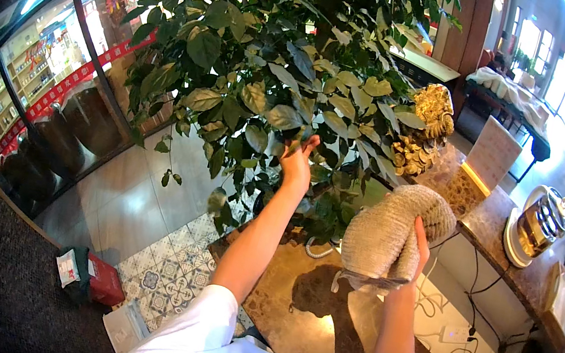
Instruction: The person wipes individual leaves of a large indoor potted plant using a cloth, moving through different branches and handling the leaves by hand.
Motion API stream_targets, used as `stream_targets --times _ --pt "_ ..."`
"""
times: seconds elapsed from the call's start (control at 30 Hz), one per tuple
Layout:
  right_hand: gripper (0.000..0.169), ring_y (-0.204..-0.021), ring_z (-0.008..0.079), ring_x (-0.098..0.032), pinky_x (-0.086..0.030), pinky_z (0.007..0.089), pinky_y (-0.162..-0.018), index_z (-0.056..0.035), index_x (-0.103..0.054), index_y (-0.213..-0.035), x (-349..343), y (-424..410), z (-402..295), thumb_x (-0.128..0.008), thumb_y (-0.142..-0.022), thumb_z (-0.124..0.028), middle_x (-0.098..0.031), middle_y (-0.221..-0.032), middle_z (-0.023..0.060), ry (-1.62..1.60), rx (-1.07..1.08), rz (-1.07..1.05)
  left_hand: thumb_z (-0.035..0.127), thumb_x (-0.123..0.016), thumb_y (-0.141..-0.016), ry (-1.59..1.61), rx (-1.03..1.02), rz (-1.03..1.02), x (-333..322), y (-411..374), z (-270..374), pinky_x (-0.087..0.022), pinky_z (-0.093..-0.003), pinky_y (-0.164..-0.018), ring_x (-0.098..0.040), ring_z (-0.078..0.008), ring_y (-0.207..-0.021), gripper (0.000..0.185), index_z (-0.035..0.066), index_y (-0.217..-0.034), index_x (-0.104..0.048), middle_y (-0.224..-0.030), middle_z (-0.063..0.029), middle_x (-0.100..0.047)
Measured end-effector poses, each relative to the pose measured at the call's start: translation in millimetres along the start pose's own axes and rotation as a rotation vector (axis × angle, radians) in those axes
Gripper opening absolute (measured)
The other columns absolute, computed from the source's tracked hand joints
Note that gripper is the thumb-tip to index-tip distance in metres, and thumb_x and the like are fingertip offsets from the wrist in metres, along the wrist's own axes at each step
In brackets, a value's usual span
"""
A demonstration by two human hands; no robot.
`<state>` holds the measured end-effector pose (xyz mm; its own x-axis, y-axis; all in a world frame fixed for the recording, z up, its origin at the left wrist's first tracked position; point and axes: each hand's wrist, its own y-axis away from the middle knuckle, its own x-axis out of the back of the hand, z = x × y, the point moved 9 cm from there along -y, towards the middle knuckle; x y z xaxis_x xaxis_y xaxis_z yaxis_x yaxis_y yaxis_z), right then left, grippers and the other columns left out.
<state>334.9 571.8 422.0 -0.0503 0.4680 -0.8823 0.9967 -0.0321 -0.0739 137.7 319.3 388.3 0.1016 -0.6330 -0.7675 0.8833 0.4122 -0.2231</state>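
Note:
A large leafy potted plant [277, 74] fills the upper middle in front of me, its pot mostly hidden. My left hand [297, 165] reaches up into its lower leaves. Some fingers are hidden by a leaf, so I cannot tell if they grip it. In my right hand [421, 247] is a folded beige towel [381, 238], thick and ribbed. It is held above the brown marble desk top [277, 276], where a shadow falls. Just beyond the towel, a golden figurine [424, 130] stands against the leaves.
A glass electric kettle [540, 225] and a sign stand [493, 156] sit on the marble counter at right. Cables and a power strip [456, 335] lie below it. A red bag [102, 281] is at lower left. Large dark jars [93, 117] stand behind the window frame.

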Motion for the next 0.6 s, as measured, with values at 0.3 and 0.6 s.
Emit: stream_targets --times 0.3,0.6 --pt "0.040 -0.103 0.0204 -0.060 -0.048 0.0341 -0.090 0.0003 -0.055 -0.120 -47.5 -36.7 -13.9 -0.066 -0.087 -0.021 -0.062 -0.110 0.0094 0.532 0.074 0.122 0.033 -0.053 -0.094 0.403 0.401 -0.167 -32.1 -44.7 -22.1 -0.049 -0.0442 -0.098 -0.062 -0.0293 -0.102 0.037 0.001 -0.111 -0.057 -0.112 -0.0156 -0.062" --pt "0.043 -0.097 0.0279 -0.063 -0.046 0.0339 -0.088 -0.0061 -0.060 -0.114 -198.2 -151.9 -0.7 -0.058 -0.071 -0.007 -0.066 -0.101 0.0178 1.518 0.616 -0.479 0.028 -0.051 -0.097 0.035 0.651 -0.210 -63.8 -30.3 -14.9 -0.056 -0.0431 -0.078 -0.063 -0.0283 -0.079 0.025 0.004 -0.101 -0.053 -0.090 -0.0121 -0.058"
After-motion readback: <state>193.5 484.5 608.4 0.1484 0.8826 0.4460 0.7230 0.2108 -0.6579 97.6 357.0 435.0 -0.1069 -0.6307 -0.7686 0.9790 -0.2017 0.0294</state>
